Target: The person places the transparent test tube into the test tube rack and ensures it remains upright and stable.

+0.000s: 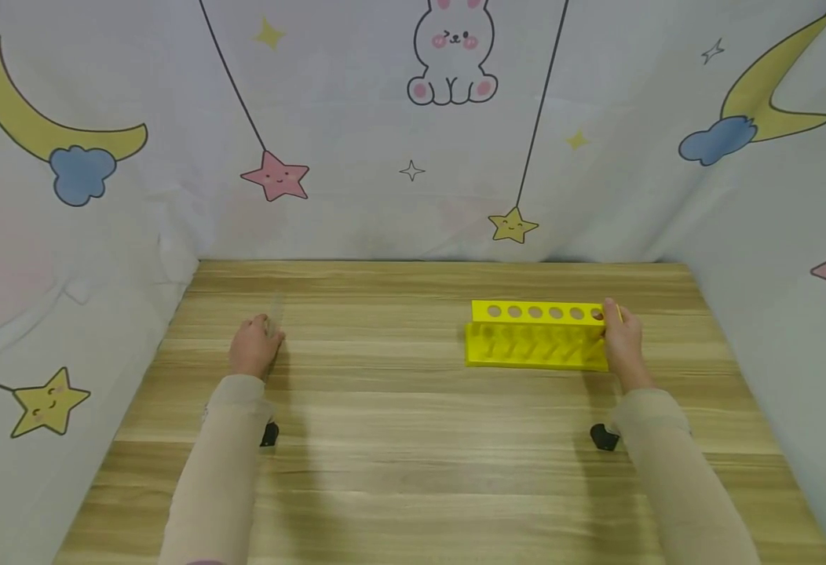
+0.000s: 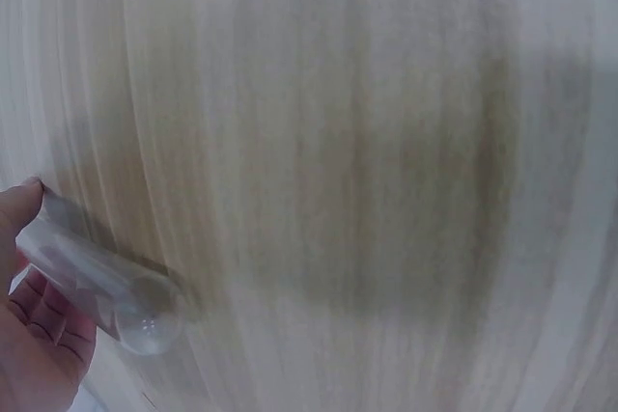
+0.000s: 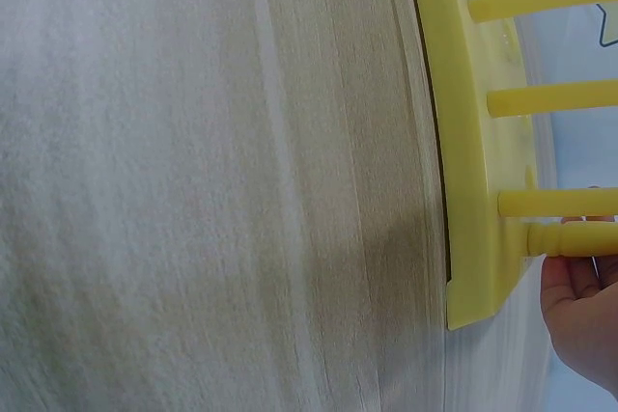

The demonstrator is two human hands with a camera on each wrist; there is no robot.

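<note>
My left hand [image 1: 253, 345] holds a clear test tube [image 2: 111, 287] at the left side of the table. In the left wrist view the tube's rounded end points toward the lower middle, with the thumb above it and curled fingers below. Over on the right, my right hand [image 1: 623, 345] grips the right end of a yellow test tube rack [image 1: 536, 337]. The rack stands upright, with a row of round holes along its top and pegs along its base. In the right wrist view, the fingers [image 3: 579, 277] are at its end post.
The wood-grain table [image 1: 413, 463] stretches between both arms. A white cloth backdrop [image 1: 356, 212] with cartoon prints hangs behind it and along both sides. Black wrist devices [image 1: 604, 437] sit by the sleeve cuffs.
</note>
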